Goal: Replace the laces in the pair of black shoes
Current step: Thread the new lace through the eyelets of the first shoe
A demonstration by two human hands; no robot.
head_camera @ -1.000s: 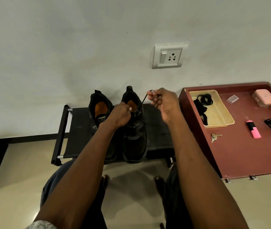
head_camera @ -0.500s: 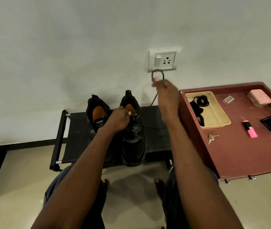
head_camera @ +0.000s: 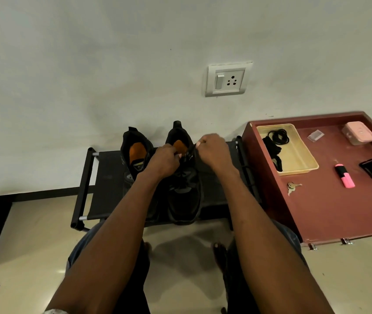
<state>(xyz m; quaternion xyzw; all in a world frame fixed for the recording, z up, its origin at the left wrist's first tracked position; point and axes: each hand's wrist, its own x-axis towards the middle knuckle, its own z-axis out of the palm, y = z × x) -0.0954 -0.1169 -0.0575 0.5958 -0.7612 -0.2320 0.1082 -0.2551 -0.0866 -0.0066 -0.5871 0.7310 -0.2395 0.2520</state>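
At frame centre, on a low black rack (head_camera: 103,177), the left hand (head_camera: 164,160) and right hand (head_camera: 214,152) pinch the lace at the right-hand shoe's (head_camera: 184,191) upper eyelets, likely threading; the other shoe (head_camera: 135,152) waits alongside.

no readable text, labels or numbers

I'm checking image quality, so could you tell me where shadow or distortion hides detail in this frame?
Head view: the wide-angle lens bows the wall and floor edges; the black shoes merge with the dark rack, so the lace is barely distinguishable; soft shadows fall on the floor beneath the arms.
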